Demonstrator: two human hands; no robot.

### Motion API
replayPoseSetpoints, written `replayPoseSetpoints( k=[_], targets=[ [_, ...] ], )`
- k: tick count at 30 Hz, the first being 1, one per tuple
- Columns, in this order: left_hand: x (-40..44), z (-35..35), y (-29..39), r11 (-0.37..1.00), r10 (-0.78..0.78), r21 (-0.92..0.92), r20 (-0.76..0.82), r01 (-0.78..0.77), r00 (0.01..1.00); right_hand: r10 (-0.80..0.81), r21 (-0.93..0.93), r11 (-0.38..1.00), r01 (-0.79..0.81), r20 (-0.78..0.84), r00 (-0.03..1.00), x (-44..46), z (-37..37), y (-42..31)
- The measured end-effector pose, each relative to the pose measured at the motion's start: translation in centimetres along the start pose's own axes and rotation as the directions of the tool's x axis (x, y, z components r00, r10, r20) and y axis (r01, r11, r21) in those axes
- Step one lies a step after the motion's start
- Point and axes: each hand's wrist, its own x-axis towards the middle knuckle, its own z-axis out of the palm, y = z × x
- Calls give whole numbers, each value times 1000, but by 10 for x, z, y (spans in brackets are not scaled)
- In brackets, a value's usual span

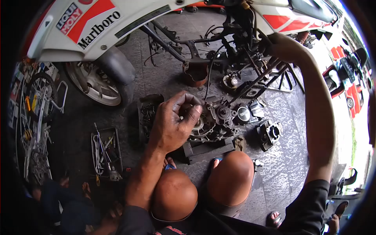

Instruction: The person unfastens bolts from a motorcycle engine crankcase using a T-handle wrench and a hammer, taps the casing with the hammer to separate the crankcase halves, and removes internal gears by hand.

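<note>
My left hand (180, 117) is closed above the engine, its thumb and fingers pinched together. Whatever they hold, if anything, cannot be made out. Beneath it, the opened motorcycle engine (224, 115) rests on a wooden stand (207, 150) between my knees. A thin black cable (212, 70) runs up from near my left fingertips toward the frame. My right hand (279, 47) reaches up to the motorcycle frame below the white and red bodywork (282, 19); its fingers are hidden there.
A parts box (143, 133) stands left of the engine, a tool tray (118, 147) farther left. Right of it lie a round cover (243, 114) and a cylinder block (270, 134). The front wheel (98, 88) is at upper left. Another person (74, 207) sits at lower left.
</note>
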Motion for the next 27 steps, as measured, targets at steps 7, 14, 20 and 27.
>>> replayPoseSetpoints(
  k=[7,14,20,27],
  targets=[
    [18,20,-11,997,60,-41,-36,-61,998,-150,70,630,773,-966,210,-11,111,-24],
    [48,53,-12,993,2,121,135,-18,991,-90,860,458,226,-209,974,-10,46,22],
    [170,141,6,901,228,331,189,-280,955,-490,-130,871,473,-253,834,-39,9,-16],
    [176,171,6,949,263,135,150,-283,953,-117,-360,932,43,-188,975,-101,-31,-26]
  ],
)
